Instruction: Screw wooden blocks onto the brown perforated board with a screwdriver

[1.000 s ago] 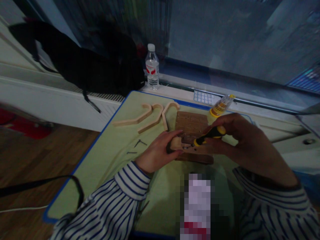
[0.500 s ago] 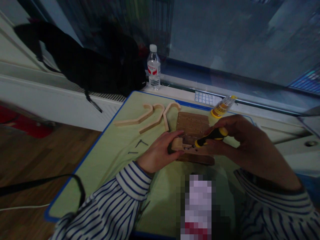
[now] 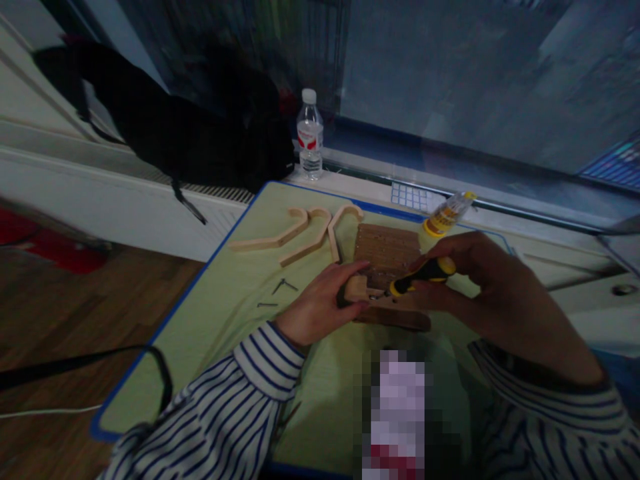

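My left hand is closed around the pale block-like end of a wooden piece, with the thumb in front and the fingers behind. My right hand grips a black and yellow screwdriver. The driver slants down to the left, its tip at a screw in the wooden piece, beside my left fingertips. A small dark hole shows along that piece. Behind and below lies a brown slatted wooden board. Several dark screws lie left of my left hand.
Three bent pale wooden strips lie at the back left of the green, blue-edged table. A clear yellow-capped container stands behind the board. On the window sill are a water bottle and a black bag.
The screwdriver's metal tip shows a little more now at the screw. Both hands keep nearly the same place and grip; the whole view has shifted very slightly.
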A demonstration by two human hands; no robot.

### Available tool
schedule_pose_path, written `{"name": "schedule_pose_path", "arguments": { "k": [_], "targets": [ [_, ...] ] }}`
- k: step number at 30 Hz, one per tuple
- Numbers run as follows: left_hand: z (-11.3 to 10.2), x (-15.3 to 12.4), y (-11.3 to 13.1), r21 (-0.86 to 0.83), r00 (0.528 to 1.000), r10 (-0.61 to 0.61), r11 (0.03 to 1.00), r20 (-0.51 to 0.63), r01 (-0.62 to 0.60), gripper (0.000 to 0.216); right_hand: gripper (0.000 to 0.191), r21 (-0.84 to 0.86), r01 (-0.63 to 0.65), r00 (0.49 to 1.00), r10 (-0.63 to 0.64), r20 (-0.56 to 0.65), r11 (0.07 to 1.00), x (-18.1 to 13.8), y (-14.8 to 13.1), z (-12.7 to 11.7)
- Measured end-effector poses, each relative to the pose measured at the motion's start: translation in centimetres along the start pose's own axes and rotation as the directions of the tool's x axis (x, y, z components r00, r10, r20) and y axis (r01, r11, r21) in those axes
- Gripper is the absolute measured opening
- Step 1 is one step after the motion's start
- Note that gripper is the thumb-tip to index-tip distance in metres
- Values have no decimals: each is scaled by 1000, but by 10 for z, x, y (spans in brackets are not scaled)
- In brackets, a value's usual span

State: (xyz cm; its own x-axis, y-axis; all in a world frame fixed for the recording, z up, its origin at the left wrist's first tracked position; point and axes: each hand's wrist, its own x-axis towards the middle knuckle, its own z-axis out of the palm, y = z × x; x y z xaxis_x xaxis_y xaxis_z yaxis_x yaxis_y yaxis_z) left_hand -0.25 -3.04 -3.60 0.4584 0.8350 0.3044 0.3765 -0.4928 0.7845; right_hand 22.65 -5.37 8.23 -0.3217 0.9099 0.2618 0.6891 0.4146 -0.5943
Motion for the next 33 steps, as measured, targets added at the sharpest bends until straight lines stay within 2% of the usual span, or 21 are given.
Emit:
{"name": "schedule_pose_path", "arguments": {
  "k": [5, 13, 24, 33],
  "targets": [
    [1, 0, 1, -4, 1000, -3, 1000, -13, 3, 59, 30, -41, -5, 1000, 6, 6, 999, -4, -4, 0],
    [1, 0, 0, -4, 1000, -7, 1000, -11, 7, 60, 28, -210, 85, 996, -90, -14, 974, -4, -12, 3],
    [2, 0, -1, -11, 1000, 1, 1000, -1, -1, 60, 25, -199, 223, 974, -226, 10, 954, -2, -17, 9],
    [2, 0, 0, -5, 1000, 12, 1000, -14, -12, 59, 33, -250, 324, 945, -325, 36, 913, 0, -18, 10]
  ]
}}
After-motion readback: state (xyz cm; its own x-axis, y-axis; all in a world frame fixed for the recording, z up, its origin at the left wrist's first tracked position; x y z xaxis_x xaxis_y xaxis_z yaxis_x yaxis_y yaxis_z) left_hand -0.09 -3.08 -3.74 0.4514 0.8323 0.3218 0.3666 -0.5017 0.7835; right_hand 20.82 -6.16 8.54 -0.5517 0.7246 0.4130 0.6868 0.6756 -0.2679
